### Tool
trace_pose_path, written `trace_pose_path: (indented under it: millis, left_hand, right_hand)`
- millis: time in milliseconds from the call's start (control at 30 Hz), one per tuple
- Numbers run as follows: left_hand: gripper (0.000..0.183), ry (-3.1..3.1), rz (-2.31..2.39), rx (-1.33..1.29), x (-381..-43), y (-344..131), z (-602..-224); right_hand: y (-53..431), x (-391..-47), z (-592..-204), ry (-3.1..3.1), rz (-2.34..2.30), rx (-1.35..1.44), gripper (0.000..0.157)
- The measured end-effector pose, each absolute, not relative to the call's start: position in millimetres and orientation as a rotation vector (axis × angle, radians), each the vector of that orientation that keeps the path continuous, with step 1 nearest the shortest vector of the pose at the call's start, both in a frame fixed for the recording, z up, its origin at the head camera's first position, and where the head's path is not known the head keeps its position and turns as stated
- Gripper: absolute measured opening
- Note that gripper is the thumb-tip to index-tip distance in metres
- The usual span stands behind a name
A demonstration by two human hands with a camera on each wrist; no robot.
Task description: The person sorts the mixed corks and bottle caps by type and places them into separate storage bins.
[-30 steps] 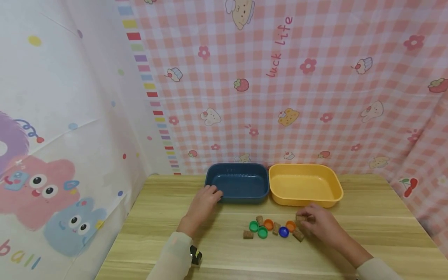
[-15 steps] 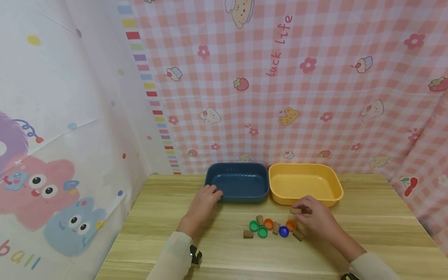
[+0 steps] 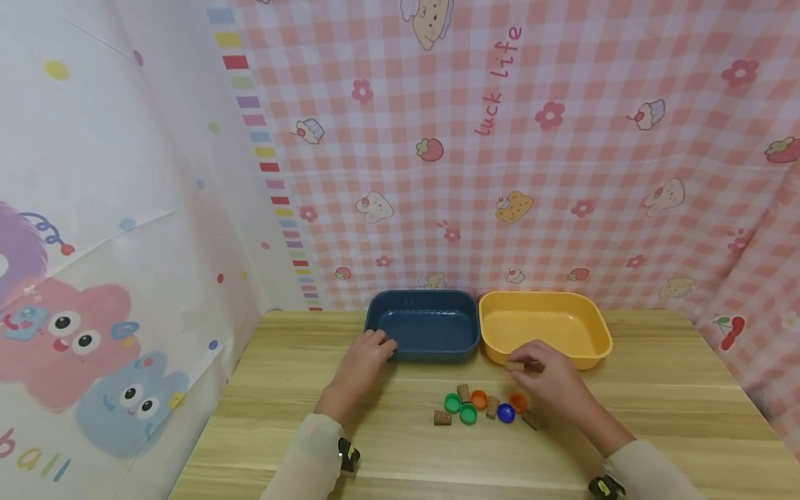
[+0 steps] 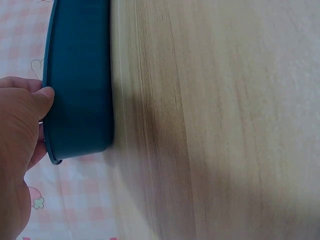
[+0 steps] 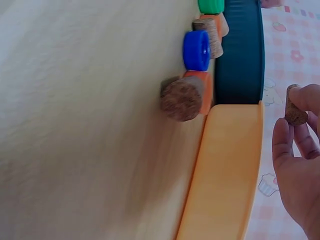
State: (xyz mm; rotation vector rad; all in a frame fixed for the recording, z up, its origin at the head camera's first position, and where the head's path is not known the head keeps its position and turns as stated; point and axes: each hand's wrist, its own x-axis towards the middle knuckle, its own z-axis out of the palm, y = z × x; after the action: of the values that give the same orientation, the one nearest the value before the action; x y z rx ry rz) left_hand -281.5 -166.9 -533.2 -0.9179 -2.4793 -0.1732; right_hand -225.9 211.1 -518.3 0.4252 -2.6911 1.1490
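My left hand [image 3: 364,362] grips the near left rim of the dark blue tray [image 3: 423,357]; the left wrist view shows the thumb [image 4: 46,96] outside the wall and fingers over the rim. Between thumb and fingers of my right hand [image 3: 553,375] is a cork [image 5: 295,107], raised in front of the yellow tray [image 3: 594,362]. Below it on the table lie several more corks, among them one cork [image 3: 442,417] at the left end and one cork [image 3: 530,419] at the right. Among them sit green caps [image 3: 468,414], orange caps [image 3: 478,400] and a blue cap [image 3: 506,413].
Side by side, the two trays stand along the back of the wooden table [image 3: 400,458]. A pink checked cloth [image 3: 462,167] hangs right behind them. At the left hangs a white printed cloth [image 3: 187,278]. Both wrists wear small black cameras.
My right hand has lifted the cork from the right end of the group and carried it up and leftward to the yellow tray's front. The left hand keeps its place on the blue tray.
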Motion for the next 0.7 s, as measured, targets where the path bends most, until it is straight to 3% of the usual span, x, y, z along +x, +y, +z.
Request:
trace_pose_path:
  millis: [700]
  left_hand:
    - [0.005, -2.416, -0.188, -0.914, -283, -168, -537]
  right_hand:
    - [174, -266, -491, -2.701, 1.134, 0.535, 0.018]
